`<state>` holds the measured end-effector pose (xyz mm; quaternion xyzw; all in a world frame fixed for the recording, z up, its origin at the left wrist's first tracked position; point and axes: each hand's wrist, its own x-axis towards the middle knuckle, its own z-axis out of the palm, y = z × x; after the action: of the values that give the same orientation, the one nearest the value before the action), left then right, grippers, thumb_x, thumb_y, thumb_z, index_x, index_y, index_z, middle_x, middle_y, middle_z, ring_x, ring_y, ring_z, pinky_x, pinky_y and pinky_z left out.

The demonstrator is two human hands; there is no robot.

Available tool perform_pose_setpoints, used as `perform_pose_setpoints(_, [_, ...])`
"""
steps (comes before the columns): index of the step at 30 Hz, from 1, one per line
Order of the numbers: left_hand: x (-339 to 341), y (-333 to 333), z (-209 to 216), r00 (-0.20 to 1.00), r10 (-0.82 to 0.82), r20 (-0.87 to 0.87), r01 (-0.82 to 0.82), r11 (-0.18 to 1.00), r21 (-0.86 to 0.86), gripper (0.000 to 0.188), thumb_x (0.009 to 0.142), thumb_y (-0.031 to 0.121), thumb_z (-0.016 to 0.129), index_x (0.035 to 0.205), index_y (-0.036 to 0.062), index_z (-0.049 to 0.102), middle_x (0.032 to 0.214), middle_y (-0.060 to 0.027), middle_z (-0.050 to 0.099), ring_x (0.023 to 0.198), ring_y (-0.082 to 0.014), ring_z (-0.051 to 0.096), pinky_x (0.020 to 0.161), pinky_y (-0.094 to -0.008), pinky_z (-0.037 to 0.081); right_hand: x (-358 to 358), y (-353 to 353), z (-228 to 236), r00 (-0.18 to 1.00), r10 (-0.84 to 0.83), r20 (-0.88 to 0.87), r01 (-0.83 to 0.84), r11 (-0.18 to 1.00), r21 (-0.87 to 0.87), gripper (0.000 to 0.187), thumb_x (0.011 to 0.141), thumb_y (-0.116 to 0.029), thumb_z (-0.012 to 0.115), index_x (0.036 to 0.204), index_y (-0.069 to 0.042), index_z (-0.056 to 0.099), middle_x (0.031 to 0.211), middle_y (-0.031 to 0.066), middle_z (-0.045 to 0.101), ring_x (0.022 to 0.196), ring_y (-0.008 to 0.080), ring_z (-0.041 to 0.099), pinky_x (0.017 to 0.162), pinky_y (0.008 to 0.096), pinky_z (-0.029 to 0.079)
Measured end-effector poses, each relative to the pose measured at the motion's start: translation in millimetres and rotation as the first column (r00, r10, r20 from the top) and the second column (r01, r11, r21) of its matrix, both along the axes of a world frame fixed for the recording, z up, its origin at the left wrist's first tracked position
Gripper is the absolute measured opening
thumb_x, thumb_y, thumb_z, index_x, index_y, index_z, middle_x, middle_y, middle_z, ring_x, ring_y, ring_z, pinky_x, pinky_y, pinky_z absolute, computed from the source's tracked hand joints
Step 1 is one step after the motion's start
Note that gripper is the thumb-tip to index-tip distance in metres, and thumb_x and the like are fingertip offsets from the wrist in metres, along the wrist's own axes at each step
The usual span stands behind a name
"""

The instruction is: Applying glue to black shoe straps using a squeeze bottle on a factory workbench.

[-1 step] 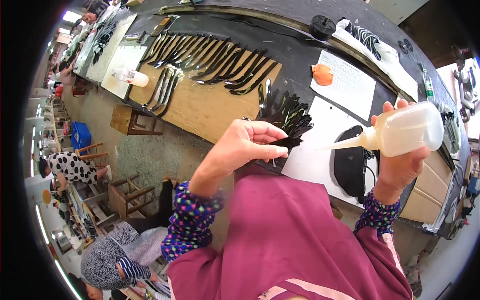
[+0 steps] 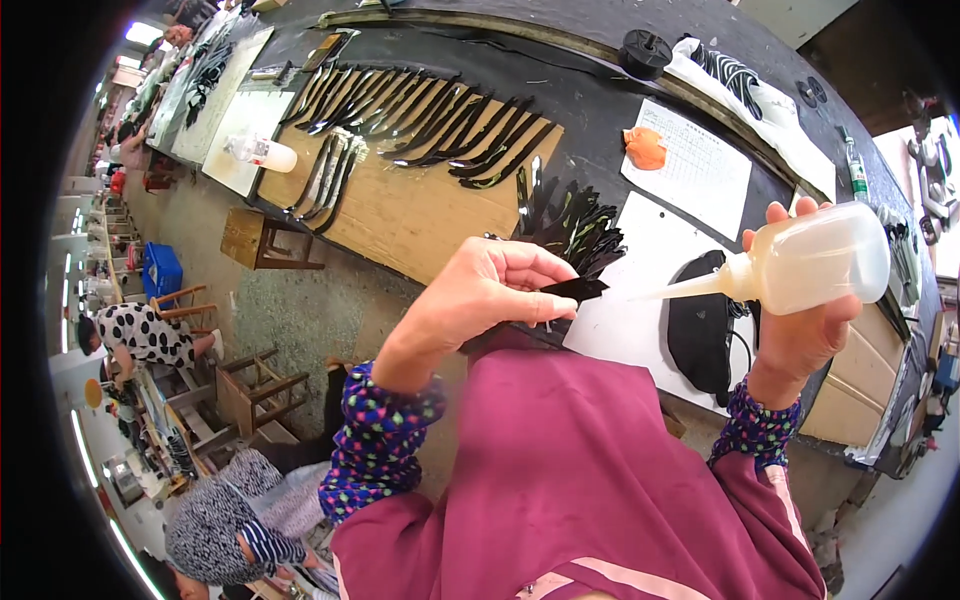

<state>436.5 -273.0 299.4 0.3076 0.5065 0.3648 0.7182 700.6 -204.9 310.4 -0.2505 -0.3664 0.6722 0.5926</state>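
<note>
Between the thumb and fingers of my left hand is a black strip, its notched end pointing right. My right hand grips a translucent squeeze bottle tilted on its side. Its long thin nozzle points left toward the strip, with a gap between them. Just beyond my left hand lies a fanned bunch of black strips. Many more black strips are laid out in a slanting row on a brown board. Under the nozzle is a white sheet.
A black pouch-like item lies near my right wrist. Farther off are an orange lump on a printed paper, a black spool and a white cup. Wooden stools and other people stand or sit at the left.
The strip's end in my left hand has turned slightly and now shows flatter, apart from the bunch behind it. The bottle has barely moved.
</note>
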Motion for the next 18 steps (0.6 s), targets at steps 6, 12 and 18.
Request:
perform_pose_setpoints(6, [-4.4, -1.5, 19.2, 0.991, -0.132, 0.005, 0.132, 0.987, -0.089, 0.025, 0.067, -0.004, 0.063, 0.091, -0.0048, 0.056, 0.081, -0.0119, 0.062, 0.074, -0.0144, 0.061, 0.066, -0.0201, 0.048, -2.1, -2.4, 7.7, 0.999, 0.048, 0.017, -0.048, 0.998, 0.026, 0.091, 0.060, -0.039, 0.074, 0.127, -0.003, 0.024, 0.127, 0.0154, 0.033, 0.115, 0.0362, 0.036, 0.092, 0.0541, 0.032])
perform_pose_setpoints(12, [-3.5, 1.9, 24.7, 0.984, -0.173, 0.048, 0.177, 0.979, -0.103, 0.025, 0.066, -0.005, 0.063, 0.090, -0.0047, 0.057, 0.082, -0.0129, 0.063, 0.072, -0.0137, 0.061, 0.065, -0.0207, 0.047, -5.3, -3.9, 12.1, 0.994, 0.105, 0.012, -0.106, 0.993, 0.043, 0.087, 0.060, -0.034, 0.073, 0.125, -0.003, 0.025, 0.125, 0.0142, 0.034, 0.114, 0.0356, 0.038, 0.091, 0.0537, 0.034])
perform_pose_setpoints(18, [-3.9, 1.9, 22.0, 0.985, -0.165, 0.055, 0.170, 0.981, -0.097, 0.023, 0.066, -0.006, 0.063, 0.088, -0.0047, 0.058, 0.081, -0.0124, 0.063, 0.070, -0.0126, 0.061, 0.064, -0.0200, 0.046, -8.1, -4.1, 12.0, 0.991, 0.116, 0.063, -0.120, 0.991, 0.057, 0.085, 0.061, -0.035, 0.072, 0.124, -0.002, 0.026, 0.122, 0.0134, 0.034, 0.113, 0.0349, 0.039, 0.091, 0.0527, 0.035])
